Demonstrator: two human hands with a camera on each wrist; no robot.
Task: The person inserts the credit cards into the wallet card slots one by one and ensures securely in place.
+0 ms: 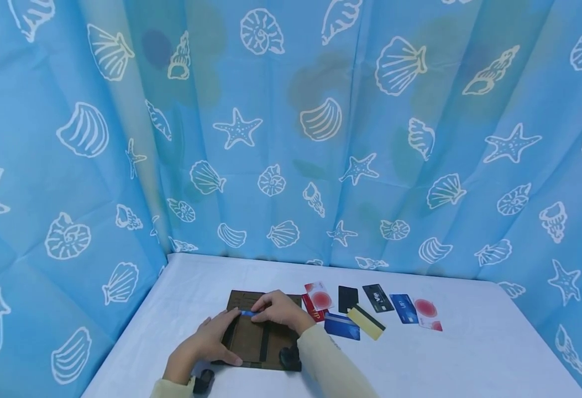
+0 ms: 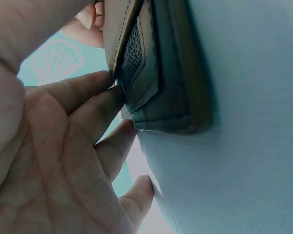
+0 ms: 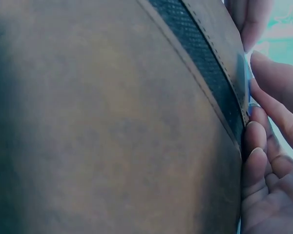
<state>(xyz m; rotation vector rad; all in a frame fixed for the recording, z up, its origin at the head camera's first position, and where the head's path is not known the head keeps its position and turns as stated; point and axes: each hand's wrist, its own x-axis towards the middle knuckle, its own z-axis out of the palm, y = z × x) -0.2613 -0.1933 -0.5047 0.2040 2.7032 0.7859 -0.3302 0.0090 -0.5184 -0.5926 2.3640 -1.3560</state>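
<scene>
A brown wallet [image 1: 247, 337] lies spread out on the white table, with a dark strip across its inside. My left hand [image 1: 211, 338] spans its left part, thumb near the front edge. In the left wrist view, the extended fingers [image 2: 95, 105] of that hand touch the wallet's edge beside a dark mesh pocket. My right hand [image 1: 282, 310] pinches a blue card [image 1: 247, 313] at the wallet's upper part. In the right wrist view only a thin blue edge of the card [image 3: 248, 85] shows by the fingertips; the rest is hidden.
Right of the wallet lie several loose cards: a red VIP card [image 1: 313, 309], a blue card with a stripe [image 1: 341, 327], a yellow card [image 1: 367, 321], a black card [image 1: 347, 298] and others. A blue shell-patterned curtain [image 1: 291, 210] hangs behind the table [image 1: 420, 365].
</scene>
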